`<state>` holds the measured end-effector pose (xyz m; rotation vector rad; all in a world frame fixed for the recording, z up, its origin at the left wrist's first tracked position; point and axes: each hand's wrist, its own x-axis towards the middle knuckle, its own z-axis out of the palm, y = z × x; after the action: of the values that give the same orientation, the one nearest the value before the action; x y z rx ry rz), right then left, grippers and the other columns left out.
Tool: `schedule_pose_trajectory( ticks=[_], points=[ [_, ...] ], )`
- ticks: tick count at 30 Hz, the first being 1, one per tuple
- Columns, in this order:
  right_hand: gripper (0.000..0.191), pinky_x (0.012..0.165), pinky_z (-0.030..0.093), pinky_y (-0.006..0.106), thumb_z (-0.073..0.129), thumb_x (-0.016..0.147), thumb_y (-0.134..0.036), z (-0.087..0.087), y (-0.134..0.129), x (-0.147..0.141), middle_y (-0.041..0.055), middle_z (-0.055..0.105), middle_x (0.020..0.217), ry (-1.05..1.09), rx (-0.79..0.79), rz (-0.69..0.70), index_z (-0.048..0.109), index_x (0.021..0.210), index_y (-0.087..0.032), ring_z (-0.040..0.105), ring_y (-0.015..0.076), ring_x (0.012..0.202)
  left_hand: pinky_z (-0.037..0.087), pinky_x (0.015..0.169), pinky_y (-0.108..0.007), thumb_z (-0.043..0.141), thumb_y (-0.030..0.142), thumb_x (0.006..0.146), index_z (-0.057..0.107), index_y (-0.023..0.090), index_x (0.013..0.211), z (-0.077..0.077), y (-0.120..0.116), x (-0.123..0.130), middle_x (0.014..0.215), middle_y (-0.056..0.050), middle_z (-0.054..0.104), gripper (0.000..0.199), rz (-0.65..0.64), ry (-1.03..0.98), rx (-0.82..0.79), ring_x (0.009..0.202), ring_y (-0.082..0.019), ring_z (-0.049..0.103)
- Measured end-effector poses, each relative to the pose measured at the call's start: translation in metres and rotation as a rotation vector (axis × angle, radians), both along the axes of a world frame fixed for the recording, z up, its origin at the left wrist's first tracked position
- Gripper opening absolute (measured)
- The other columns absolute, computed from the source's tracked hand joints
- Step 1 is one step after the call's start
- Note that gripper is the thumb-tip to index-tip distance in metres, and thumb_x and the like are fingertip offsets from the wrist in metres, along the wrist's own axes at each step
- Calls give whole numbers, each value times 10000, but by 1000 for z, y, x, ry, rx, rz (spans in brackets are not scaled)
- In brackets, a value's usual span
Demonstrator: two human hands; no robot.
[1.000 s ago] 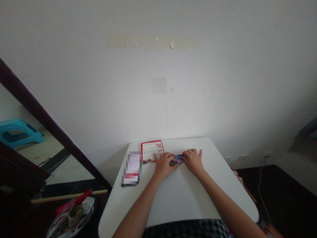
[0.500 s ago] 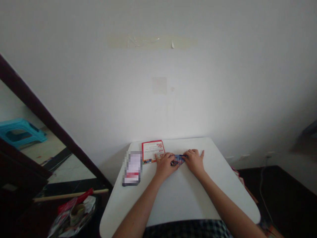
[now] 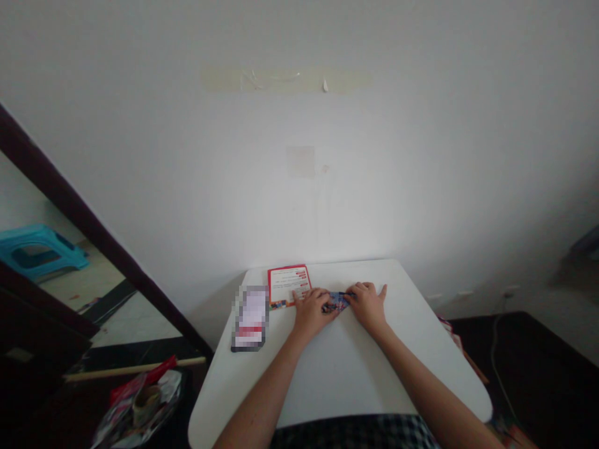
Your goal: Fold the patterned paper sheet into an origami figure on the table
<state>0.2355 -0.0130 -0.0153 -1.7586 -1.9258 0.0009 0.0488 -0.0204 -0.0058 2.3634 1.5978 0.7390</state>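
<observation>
Between my two hands, on the white table (image 3: 346, 386), lies a small piece of blue patterned paper (image 3: 337, 302) that looks folded. My left hand (image 3: 312, 312) grips its left end, with the fingertips at its top edge and the thumb at the lower edge. The right end is pinched by my right hand (image 3: 368, 304), whose little finger sticks out. Both hands cover parts of the paper. Partly under my left fingers is a red-bordered printed booklet or card (image 3: 286, 284). Left of it lies a phone (image 3: 251, 318), its screen blurred out.
The table's far edge meets a white wall (image 3: 397, 156). At the lower left stands a bin (image 3: 175, 399) with a bag, a cardboard roll (image 3: 146, 402) and a wooden stick (image 3: 135, 369). A blue plastic stool (image 3: 44, 249) shows in a mirror-like panel.
</observation>
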Motion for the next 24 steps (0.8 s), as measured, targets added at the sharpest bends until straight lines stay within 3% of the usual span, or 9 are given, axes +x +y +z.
schedule_pose_trajectory(
  ticks=[24],
  points=[
    [182, 1045, -51, 727, 520, 904, -353, 6, 4, -5, 27, 671, 1043, 7, -59, -58, 688, 942, -294, 454, 256, 1138, 70, 1089, -724, 678, 489, 763, 647, 326, 1008, 5, -5, 10, 1167, 0, 620, 295, 109, 66, 23, 1155, -275, 479]
  ],
)
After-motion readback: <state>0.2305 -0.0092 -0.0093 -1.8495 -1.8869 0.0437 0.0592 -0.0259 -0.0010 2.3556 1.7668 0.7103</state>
